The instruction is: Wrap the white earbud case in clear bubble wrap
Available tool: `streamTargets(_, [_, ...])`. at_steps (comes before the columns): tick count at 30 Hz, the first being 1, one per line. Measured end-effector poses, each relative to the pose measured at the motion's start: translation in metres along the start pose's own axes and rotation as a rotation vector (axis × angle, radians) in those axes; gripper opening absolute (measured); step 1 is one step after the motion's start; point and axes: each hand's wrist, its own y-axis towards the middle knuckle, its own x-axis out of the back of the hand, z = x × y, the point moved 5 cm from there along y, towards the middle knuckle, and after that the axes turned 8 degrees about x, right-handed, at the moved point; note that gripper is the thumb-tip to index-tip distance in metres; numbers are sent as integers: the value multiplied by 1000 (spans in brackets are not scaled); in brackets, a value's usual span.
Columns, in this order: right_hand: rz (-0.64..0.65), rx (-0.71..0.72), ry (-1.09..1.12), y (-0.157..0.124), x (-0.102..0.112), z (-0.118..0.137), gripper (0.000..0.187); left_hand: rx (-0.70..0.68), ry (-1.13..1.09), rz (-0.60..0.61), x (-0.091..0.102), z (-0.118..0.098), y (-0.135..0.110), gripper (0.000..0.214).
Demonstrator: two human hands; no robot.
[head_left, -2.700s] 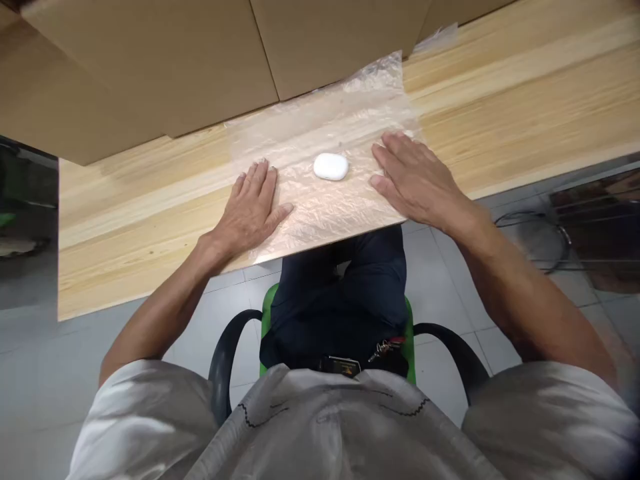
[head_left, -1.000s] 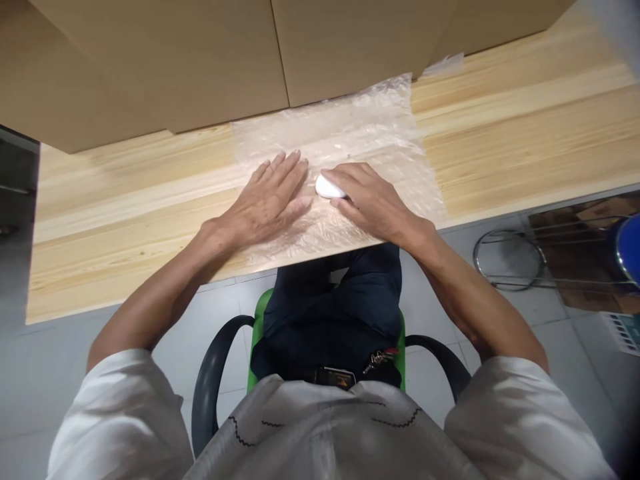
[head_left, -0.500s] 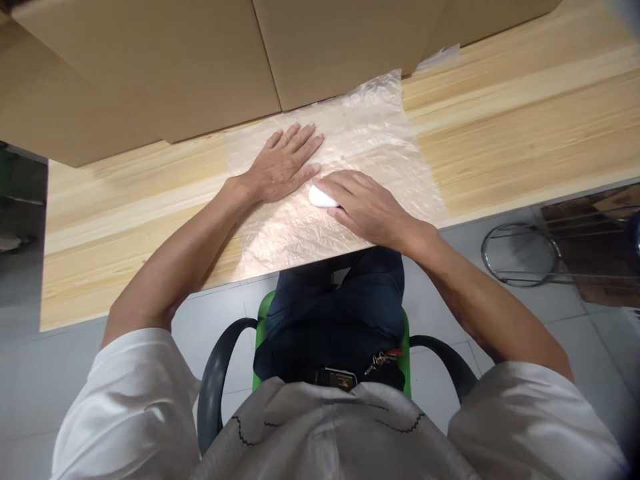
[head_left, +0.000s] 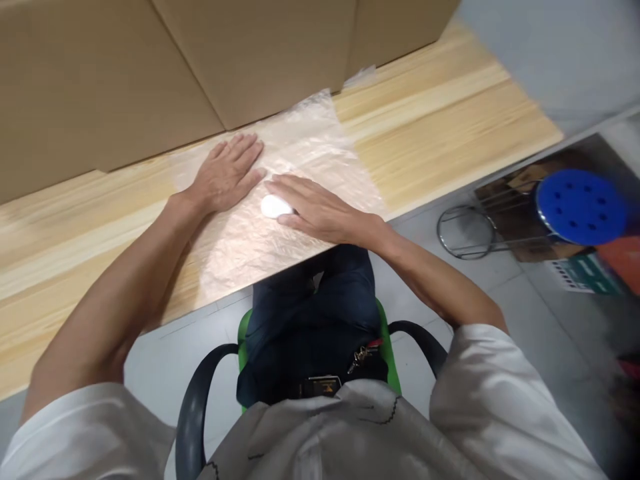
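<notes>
My right hand (head_left: 320, 212) had slid onto the white case (head_left: 273, 207) (loosely cupped), my left hand (head_left: 225, 175) flat on the plastic sheet (head_left: 310, 143).

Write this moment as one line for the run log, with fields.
left hand: flat on plastic sheet | right hand: on white case | surface: wooden table
</notes>
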Motion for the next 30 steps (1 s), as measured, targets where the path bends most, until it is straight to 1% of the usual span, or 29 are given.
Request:
streamTargets(1, [-1, -6, 8, 4, 5, -1, 78, -8, -6, -12, 1, 0, -1, 153])
streamTargets(3, [-3, -22, 20, 12, 13, -6, 80, -30, 13, -19, 5, -4, -4, 151])
streamTargets(6, [24, -58, 37, 26, 18, -21, 80, -31, 77, -43, 11, -10, -11, 153])
streamTargets(9, [58, -143, 9, 31, 21, -51, 86, -39, 123, -51, 13, -15, -14, 148])
streamTargets(13, [22, -301, -75, 18, 36, -99, 97, -50, 158, -44, 9, -15, -14, 121])
streamTargets(15, [-6, -359, -98, 11, 46, -113, 98, -54, 174, -49, 8, -14, -13, 108])
streamTargets(16, [-15, -377, -108, 10, 49, -115, 98, -56, 181, -50, 8, -13, -13, 104])
streamTargets(18, [-17, -384, -122, 16, 50, -112, 94, -56, 195, -52, 7, -12, -12, 99])
streamTargets(22, [29, -298, -116, 47, 35, -94, 91, -62, 206, -58, 7, -11, -12, 98])
streamTargets(24, [52, -261, -107, 61, 27, -92, 91, -59, 193, -53, 7, -12, -12, 98])
streamTargets(27, [64, -267, -115, 69, 26, -107, 92, -49, 174, -44, 6, -13, -12, 99])
streamTargets(30, [29, -303, -141, 64, 36, -132, 96, -56, 158, -46, 6, -12, -11, 100])
